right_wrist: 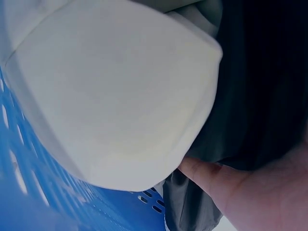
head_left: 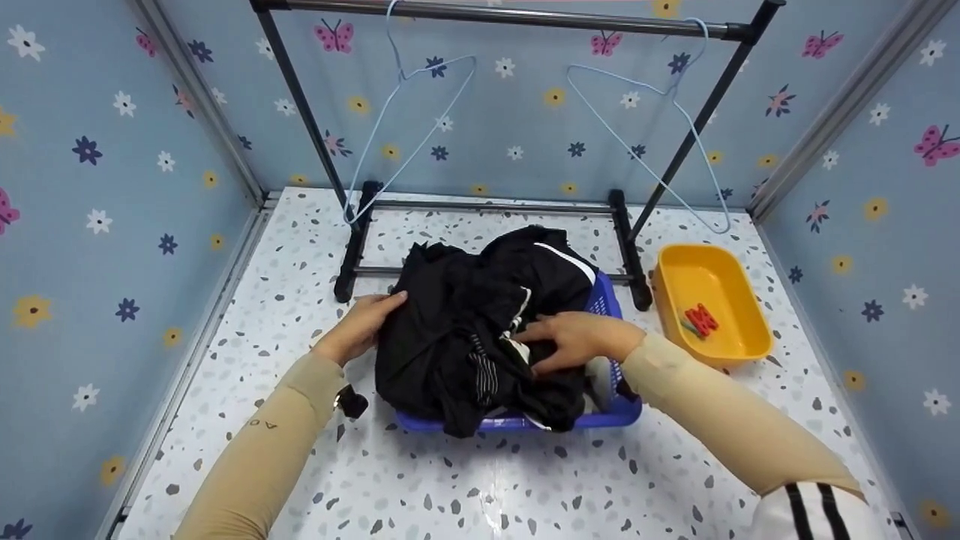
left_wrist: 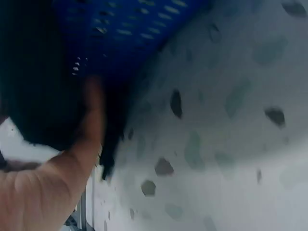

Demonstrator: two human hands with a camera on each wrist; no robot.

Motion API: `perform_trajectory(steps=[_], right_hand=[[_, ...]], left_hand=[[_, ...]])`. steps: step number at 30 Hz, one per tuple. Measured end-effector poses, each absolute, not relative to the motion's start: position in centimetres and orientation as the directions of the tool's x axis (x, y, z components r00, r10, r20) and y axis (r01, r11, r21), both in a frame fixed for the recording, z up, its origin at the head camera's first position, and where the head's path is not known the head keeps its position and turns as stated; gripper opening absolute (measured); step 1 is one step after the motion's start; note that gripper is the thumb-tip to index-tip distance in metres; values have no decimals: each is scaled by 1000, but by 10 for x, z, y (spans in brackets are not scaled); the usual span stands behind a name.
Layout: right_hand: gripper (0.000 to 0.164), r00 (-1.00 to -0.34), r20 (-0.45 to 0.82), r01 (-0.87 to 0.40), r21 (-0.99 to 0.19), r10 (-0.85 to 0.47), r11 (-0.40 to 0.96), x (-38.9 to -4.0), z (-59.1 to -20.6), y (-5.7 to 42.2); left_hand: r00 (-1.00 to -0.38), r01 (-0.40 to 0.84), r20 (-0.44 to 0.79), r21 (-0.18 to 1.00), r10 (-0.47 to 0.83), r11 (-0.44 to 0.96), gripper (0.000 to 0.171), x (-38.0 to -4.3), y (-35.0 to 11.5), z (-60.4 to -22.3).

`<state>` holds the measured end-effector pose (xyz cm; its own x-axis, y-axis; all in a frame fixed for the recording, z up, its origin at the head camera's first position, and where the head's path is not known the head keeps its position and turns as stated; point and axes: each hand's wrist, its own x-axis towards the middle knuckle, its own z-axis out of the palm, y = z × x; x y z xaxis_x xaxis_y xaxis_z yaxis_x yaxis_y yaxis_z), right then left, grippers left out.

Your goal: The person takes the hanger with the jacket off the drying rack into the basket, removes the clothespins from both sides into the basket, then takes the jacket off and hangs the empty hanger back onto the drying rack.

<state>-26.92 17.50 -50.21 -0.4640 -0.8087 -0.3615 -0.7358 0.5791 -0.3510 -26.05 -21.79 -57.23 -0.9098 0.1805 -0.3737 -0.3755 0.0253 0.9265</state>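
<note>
A heap of black clothes [head_left: 442, 330] with white trim and a striped patch fills a blue plastic basket [head_left: 626, 412] and hangs over its rim. My left hand [head_left: 360, 330] touches the heap's left edge; in the left wrist view a straight finger lies against dark cloth beside the perforated basket wall [left_wrist: 139, 24]. My right hand [head_left: 574, 341] reaches in from the right with fingers spread on the black cloth near a white-edged fold. Its fingertips are partly hidden. The right wrist view shows a smooth white piece [right_wrist: 120, 96] beside this hand and the dark cloth.
Behind the basket stands a dark metal clothes rack [head_left: 487, 15]. Two light blue hangers [head_left: 409, 139] [head_left: 652, 142] hang from its bar. At the right, a yellow tub [head_left: 712, 281] holds red clothespins [head_left: 701, 320] and a green one. Flowered walls enclose the speckled floor.
</note>
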Motion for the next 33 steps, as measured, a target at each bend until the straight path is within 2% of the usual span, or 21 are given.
perform_trajectory(steps=[4,9,13,16,18,21,26,30,33], right_hand=[[69,-467,-359,-732,-355,-808,581,-269,-502,175],[68,-473,-351,-728,-360,-808,583,-269,-501,175],[68,-473,-353,-727,-361,-807,584,-269,-502,175],[68,-470,-358,-726,-363,-807,584,-269,-502,176],[69,-470,-362,-726,-360,-805,586,-269,-502,176],[70,-472,-371,-723,-356,-799,592,-269,-502,176],[70,-471,-374,-723,-355,-799,592,-269,-503,177],[71,-472,-386,-716,-356,-792,600,-269,-504,176],[70,-475,-385,-713,-359,-791,602,-269,-504,176]], left_hand=[[-954,-297,-298,955,34,17,46,-264,-219,-566],[-958,-283,-281,959,-62,27,47,-269,-223,-546],[-968,-241,-243,970,-66,-38,32,-269,-220,-526],[-985,-168,-168,986,-42,1,24,-267,-213,-510],[-996,-87,-86,995,-14,58,25,-265,-205,-500],[-997,54,48,992,59,117,29,-258,-189,-486],[-949,230,194,965,249,123,14,-244,-160,-470],[-858,347,211,910,468,226,13,-231,-136,-466],[-746,440,150,843,649,311,14,-222,-122,-469]])
